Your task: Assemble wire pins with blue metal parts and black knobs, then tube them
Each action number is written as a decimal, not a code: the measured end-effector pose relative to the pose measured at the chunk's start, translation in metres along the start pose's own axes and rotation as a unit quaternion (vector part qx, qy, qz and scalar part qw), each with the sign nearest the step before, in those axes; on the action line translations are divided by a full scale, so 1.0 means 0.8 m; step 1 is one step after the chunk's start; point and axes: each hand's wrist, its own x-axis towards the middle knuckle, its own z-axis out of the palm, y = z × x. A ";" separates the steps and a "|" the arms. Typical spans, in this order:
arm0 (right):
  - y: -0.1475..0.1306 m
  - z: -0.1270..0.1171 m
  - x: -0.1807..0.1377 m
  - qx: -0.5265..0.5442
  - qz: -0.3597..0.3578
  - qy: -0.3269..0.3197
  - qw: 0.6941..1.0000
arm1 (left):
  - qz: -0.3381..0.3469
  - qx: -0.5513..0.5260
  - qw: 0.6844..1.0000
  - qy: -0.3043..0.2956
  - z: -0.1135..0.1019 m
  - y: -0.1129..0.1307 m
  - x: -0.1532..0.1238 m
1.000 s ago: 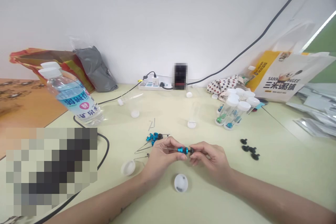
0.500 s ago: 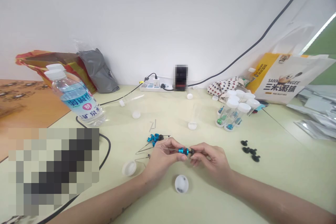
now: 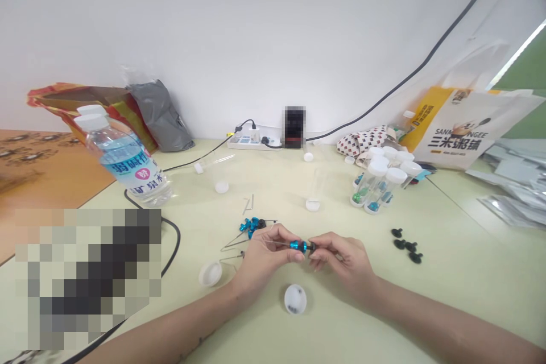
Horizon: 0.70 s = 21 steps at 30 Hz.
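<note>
Containers first: the capped tubes (image 3: pixel 377 169) on the right stand bunched together, clear with white lids, blue and green bits sitting at the bottom. Front and center there's a small white cup (image 3: pixel 303 302) with a few dark specks in it; a second white cup (image 3: pixel 210 274) is off to the left, and I can't make out any contents. The water bottle (image 3: pixel 134 170) is mostly full.

Lower left is one big pixelated block, so no clue there, and the dark thing (image 3: pixel 294 127) by the wall is blurred out too. The pile of blue parts (image 3: pixel 251 226) is partly blocked by the left hand (image 3: pixel 269 254).

That hand is pinched tight on a blue fitting (image 3: pixel 297 245) — thin rod poking out the back — while the right hand (image 3: pixel 344 257), fingertips nearly closed, grips the black end piece (image 3: pixel 311 247). Both parts are lined up between the hands, just beyond the front cup.
</note>
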 end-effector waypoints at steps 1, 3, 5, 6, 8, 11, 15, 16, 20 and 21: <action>0.000 0.000 0.000 -0.001 0.000 0.000 1.000 | 0.001 -0.002 1.000 -0.001 0.000 0.000 0.000; 0.000 0.001 0.000 -0.002 0.002 0.001 1.000 | 0.002 -0.004 1.000 -0.001 0.000 -0.001 0.000; 0.000 0.001 0.000 0.001 0.006 0.002 1.000 | 0.002 -0.002 1.000 0.000 -0.001 -0.001 0.000; 0.000 0.001 0.000 0.002 0.006 0.003 1.000 | 0.002 0.000 1.000 0.002 0.000 0.000 0.001; 0.000 0.001 0.000 0.003 0.006 0.002 1.000 | 0.000 0.003 1.000 0.003 0.000 0.001 0.001; 0.001 0.000 0.000 0.003 0.007 0.001 1.000 | -0.002 0.004 1.000 0.003 0.002 0.003 0.000; 0.001 0.001 0.000 -0.001 0.007 0.004 1.000 | -0.004 0.002 1.000 0.010 0.003 0.004 0.000; 0.000 0.001 0.000 -0.002 0.007 0.004 1.000 | -0.004 0.003 1.000 0.012 0.003 0.003 0.000; -0.001 0.001 0.000 -0.007 0.001 0.005 1.000 | -0.006 0.004 1.000 0.011 0.002 0.002 0.000; -0.001 0.000 0.000 -0.007 -0.001 0.005 1.000 | -0.007 0.004 1.000 0.010 0.002 0.002 0.000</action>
